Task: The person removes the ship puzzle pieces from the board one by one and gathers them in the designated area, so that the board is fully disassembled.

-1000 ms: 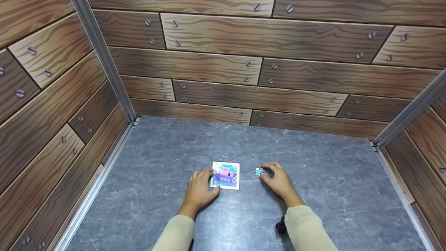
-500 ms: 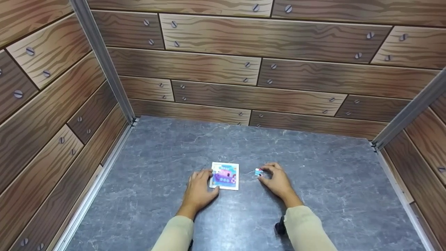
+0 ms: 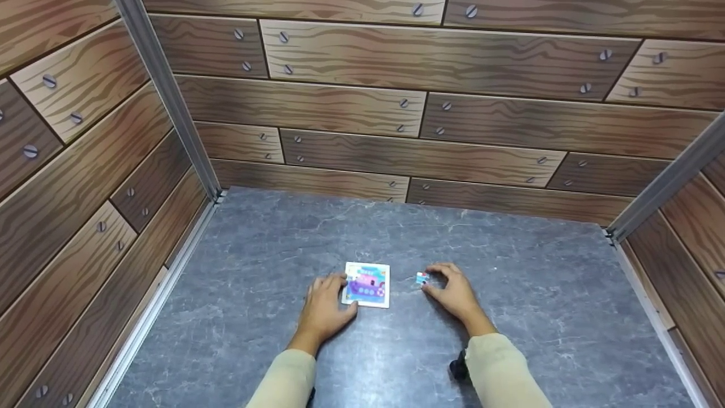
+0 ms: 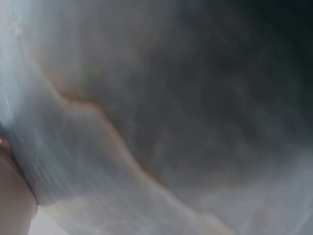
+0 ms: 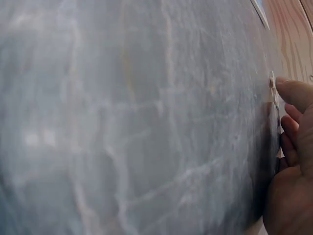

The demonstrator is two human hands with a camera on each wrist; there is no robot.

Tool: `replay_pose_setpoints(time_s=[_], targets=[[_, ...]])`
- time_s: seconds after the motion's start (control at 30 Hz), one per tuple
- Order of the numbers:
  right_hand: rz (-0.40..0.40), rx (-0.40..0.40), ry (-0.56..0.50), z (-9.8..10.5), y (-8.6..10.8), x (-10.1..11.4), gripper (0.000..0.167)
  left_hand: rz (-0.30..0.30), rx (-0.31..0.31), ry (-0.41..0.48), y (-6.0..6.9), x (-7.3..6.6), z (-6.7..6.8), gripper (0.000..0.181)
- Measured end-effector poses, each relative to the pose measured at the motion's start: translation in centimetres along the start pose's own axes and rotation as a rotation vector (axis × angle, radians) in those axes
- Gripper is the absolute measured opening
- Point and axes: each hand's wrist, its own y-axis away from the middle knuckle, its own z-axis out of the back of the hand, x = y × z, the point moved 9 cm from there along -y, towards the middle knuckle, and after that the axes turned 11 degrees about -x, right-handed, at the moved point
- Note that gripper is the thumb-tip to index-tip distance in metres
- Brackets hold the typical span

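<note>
A square picture puzzle (image 3: pixel 366 285) with a white border and a pink and purple ship lies flat on the grey marbled tabletop. My left hand (image 3: pixel 325 309) rests at its lower left corner, fingertips along the left edge and thumb at the bottom edge. To the right, apart from the board, lies a small blue, white and red puzzle piece (image 3: pixel 422 278). My right hand (image 3: pixel 455 292) pinches it between thumb and index finger. In the right wrist view, the piece (image 5: pixel 272 81) shows edge-on by a fingertip. The left wrist view is mostly blurred tabletop, hiding the puzzle.
Wood-patterned panels (image 3: pixel 340 107) with printed screws wall in the back and both sides. Metal corner posts (image 3: pixel 170 102) stand at the back corners, and a metal rail (image 3: pixel 153 306) runs along the left edge. A black object (image 3: pixel 459 367) sits beside the right sleeve.
</note>
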Motion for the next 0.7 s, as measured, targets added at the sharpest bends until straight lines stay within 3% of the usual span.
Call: replay_pose_setpoints(time_s=[0.23, 0.5, 0.7], targets=[[-0.030, 0.026, -0.065, 0.2, -0.1, -0.2, 0.053, -0.003, -0.011, 0.000, 0.0, 0.0, 0.1, 0.052], [-0.075, 0.122, -0.138, 0.1, -0.2, 0.1, 0.063, -0.002, -0.002, -0.009, 0.1, 0.0, -0.1, 0.054], [0.003, 0.115, -0.081, -0.4, -0.8, 2.5, 0.066, -0.016, -0.024, -0.009, 0.0, -0.1, 0.0, 0.053]])
